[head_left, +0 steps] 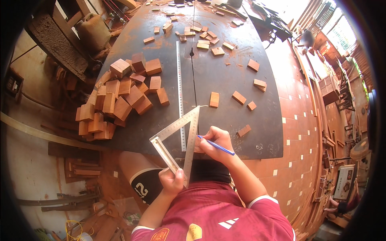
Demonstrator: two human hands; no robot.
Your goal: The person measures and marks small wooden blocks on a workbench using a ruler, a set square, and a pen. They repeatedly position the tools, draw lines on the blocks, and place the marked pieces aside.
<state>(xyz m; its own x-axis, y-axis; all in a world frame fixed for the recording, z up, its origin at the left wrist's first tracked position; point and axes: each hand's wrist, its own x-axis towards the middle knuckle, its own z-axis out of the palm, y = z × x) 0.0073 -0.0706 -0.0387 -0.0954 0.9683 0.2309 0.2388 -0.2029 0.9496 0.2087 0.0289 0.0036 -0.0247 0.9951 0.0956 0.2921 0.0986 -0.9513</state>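
My left hand grips the lower corner of a metal triangular square, which is held above the near edge of the dark table. The fingers of my right hand are closed round a blue pen, its tip close to the square's right-hand edge. Between that edge and my right hand shows a bit of reddish wood, mostly hidden, so I cannot tell whether it is held. A long steel ruler lies lengthwise on the table, partly covered by the square.
A heap of wooden blocks covers the table's left side. Small flat wood pieces lie scattered to the right and at the far end. A dark seam runs down the table. At far right is part of another person.
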